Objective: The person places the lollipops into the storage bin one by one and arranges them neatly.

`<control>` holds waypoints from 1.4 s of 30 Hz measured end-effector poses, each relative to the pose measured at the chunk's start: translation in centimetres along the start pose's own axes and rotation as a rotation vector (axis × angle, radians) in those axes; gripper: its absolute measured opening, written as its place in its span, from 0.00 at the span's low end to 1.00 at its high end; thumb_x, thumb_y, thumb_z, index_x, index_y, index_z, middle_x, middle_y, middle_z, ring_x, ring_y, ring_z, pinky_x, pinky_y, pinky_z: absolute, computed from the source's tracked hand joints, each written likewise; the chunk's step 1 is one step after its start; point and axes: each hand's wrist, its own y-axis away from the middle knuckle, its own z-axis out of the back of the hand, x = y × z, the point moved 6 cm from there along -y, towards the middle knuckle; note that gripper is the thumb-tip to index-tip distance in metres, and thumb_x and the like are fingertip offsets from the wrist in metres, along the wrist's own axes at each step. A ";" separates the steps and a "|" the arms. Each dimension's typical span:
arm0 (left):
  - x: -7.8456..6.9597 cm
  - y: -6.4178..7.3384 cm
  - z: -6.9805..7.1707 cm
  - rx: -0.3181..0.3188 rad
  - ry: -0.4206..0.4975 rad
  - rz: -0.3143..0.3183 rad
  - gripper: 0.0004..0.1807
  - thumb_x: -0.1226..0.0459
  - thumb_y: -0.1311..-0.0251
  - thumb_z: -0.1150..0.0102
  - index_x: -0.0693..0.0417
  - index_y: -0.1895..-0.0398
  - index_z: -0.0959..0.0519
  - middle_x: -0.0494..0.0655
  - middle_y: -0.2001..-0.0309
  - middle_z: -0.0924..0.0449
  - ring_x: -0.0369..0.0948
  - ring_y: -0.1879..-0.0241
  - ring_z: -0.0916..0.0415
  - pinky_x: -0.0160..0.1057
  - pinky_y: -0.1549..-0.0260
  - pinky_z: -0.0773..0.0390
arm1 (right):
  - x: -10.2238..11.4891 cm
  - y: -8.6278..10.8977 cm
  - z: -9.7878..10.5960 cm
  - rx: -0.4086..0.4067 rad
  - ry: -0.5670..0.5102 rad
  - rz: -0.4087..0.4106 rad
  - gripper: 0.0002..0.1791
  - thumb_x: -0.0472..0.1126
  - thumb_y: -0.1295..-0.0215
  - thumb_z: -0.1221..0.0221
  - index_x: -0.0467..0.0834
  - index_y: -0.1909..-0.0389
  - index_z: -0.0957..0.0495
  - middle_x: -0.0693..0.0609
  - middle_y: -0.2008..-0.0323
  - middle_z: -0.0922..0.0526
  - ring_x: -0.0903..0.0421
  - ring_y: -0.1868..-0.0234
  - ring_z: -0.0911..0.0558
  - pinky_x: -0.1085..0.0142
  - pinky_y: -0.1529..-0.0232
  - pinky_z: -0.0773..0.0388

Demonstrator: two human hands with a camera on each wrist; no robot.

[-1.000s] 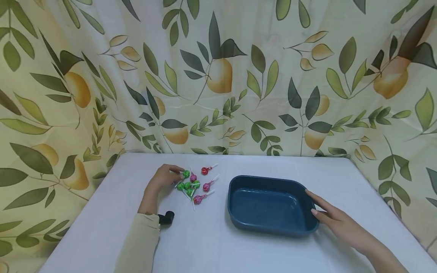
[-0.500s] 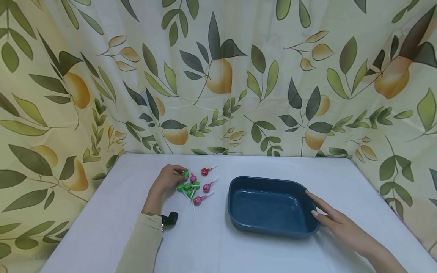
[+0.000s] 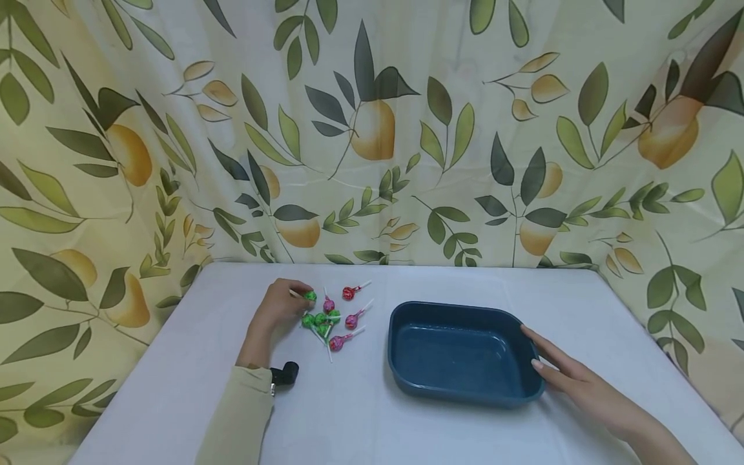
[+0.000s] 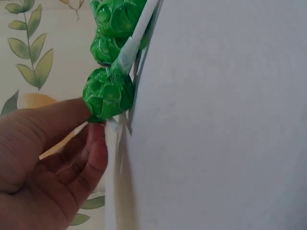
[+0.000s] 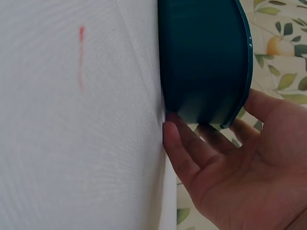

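My left hand (image 3: 281, 302) pinches a green-wrapped lollipop (image 3: 310, 296), and its white stick shows between the fingers. In the left wrist view, the thumb and a finger meet just behind a green candy head (image 4: 108, 94). Beside the hand lies a cluster of green lollipops (image 3: 322, 320) with crossing sticks. Pink lollipops (image 3: 337, 343) and a red lollipop (image 3: 348, 293) lie to its right. My right hand (image 3: 581, 384) touches the right end of a dark blue rectangular dish (image 3: 459, 396). Its fingers lie fairly straight against the outer wall (image 5: 206, 62), with the thumb at the rim.
A white cloth covers the table (image 3: 349, 420). Behind and to the sides hangs a curtain (image 3: 401, 213) with a leaf and fruit print. A black device (image 3: 285, 373) is strapped at the left wrist. A faint red mark (image 5: 81, 52) shows on the cloth.
My left hand has drawn the green lollipop slightly left, away from the pink one beside it. The right hand and the dish have stayed nearly still.
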 end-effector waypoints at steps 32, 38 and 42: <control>-10.0 2.5 -1.5 -0.061 0.165 -0.224 0.14 0.63 0.41 0.24 0.54 0.53 0.12 0.47 0.61 0.17 0.46 0.60 0.21 0.42 0.63 0.20 | -0.3 0.1 -0.4 -0.008 0.012 -0.029 0.37 0.54 0.16 0.54 0.55 0.15 0.56 0.37 0.18 0.60 0.28 0.22 0.59 0.31 0.34 0.42; -11.5 3.4 -2.3 -0.089 0.213 -0.221 0.14 0.63 0.42 0.23 0.52 0.52 0.12 0.46 0.61 0.18 0.45 0.60 0.21 0.40 0.64 0.19 | -0.2 -0.1 -0.4 -0.016 0.006 -0.026 0.36 0.54 0.17 0.53 0.56 0.15 0.55 0.38 0.18 0.60 0.28 0.22 0.61 0.25 0.35 0.53; -12.6 4.0 -3.1 -0.064 0.225 -0.253 0.14 0.63 0.42 0.23 0.51 0.52 0.12 0.45 0.61 0.18 0.45 0.59 0.21 0.41 0.64 0.18 | -0.1 -0.1 -0.3 -0.019 0.005 -0.017 0.36 0.54 0.17 0.53 0.57 0.15 0.55 0.39 0.18 0.60 0.29 0.21 0.62 0.24 0.36 0.58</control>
